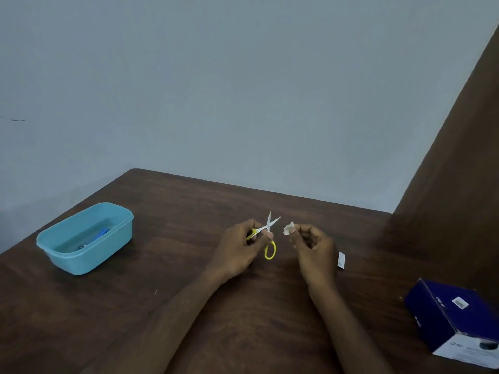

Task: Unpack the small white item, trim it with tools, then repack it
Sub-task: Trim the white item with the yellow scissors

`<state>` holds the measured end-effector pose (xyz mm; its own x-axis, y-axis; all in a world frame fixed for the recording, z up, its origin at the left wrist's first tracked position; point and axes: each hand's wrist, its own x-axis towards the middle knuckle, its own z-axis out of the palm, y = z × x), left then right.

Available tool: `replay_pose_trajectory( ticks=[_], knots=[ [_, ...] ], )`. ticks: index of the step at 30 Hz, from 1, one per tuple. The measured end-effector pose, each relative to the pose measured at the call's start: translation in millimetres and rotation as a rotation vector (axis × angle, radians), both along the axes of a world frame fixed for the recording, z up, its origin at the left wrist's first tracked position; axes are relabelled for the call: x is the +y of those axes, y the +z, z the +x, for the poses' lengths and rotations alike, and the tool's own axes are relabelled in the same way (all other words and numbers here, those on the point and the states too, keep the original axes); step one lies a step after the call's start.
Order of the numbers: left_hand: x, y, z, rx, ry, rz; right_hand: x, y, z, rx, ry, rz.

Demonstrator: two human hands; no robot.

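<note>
My left hand (240, 248) grips small scissors (267, 233) with yellow handles; the metal blades are spread apart and point up and away. A short gap to the right, my right hand (313, 249) pinches the small white item (288, 228) between thumb and fingertips, held just above the brown table (189, 292). The blade tips are close to the white item but apart from it. A small white wrapper (341, 259) lies on the table just right of my right hand.
A light blue plastic tub (86, 237) stands at the left with a blue tool and a metal tool inside. A dark blue box (453, 317) sits at the right front. A brown panel rises at the far right.
</note>
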<state>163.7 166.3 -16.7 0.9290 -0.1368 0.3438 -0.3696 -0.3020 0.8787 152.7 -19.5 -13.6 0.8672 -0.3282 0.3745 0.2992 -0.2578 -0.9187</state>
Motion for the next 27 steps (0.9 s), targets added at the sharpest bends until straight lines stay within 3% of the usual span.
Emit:
replay_pose_trajectory(
  ticks=[14,19,22,27],
  knots=[
    [-4,-1,-5,-0.143,0.002,0.141,13,0,2,0.032,0.105,-0.006],
    [-4,-1,-6,-0.143,-0.018,0.147,9,-3,6,0.075,-0.005,0.149],
    [-5,-1,-6,-0.129,-0.015,0.140,3,4,5,-0.006,-0.136,0.269],
    [-5,1,-7,-0.162,0.006,0.195,5,6,-1,-0.078,-0.040,-0.019]
  ],
)
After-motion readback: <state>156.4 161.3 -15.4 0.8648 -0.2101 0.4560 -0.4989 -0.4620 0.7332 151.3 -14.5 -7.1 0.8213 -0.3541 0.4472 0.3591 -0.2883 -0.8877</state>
